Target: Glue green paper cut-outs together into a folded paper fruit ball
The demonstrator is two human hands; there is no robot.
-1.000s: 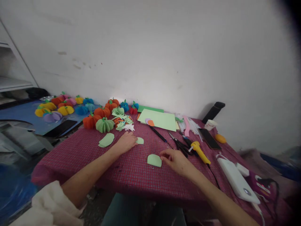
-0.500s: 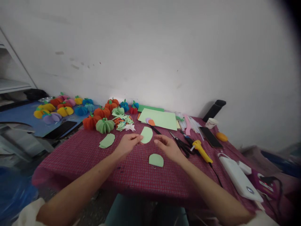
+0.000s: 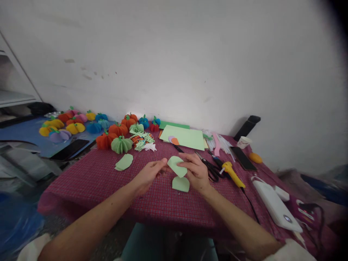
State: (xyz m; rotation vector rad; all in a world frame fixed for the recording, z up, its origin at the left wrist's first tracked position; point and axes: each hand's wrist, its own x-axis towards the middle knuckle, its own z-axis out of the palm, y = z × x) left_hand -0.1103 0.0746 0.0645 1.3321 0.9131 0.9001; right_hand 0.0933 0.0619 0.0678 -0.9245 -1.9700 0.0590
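A light green paper piece [image 3: 176,164] with a rounded edge is held over the table, tilted, between my two hands. My left hand [image 3: 150,174] is closed, with its thumb and finger at the piece's left edge. My right hand [image 3: 196,172] grips its right side, fingers over the paper. Just below lies a light green half-round paper piece [image 3: 180,184] on the tablecloth. To the left rests a small stack of similar green cut pieces [image 3: 124,162]. Behind my left hand stands a light green paper pumpkin [image 3: 121,145].
Scissors [image 3: 211,170] and a yellow glue gun [image 3: 232,174] with a cord lie right of my right hand. Paper sheets [image 3: 187,137] and paper scraps [image 3: 143,140] are at the back. A phone [image 3: 244,158], paper cup [image 3: 244,142] and white power bank [image 3: 276,204] sit further right.
The held green paper piece has moved down and right and turned. My right hand, apart from it before, now grips it. My left hand has shifted slightly lower.
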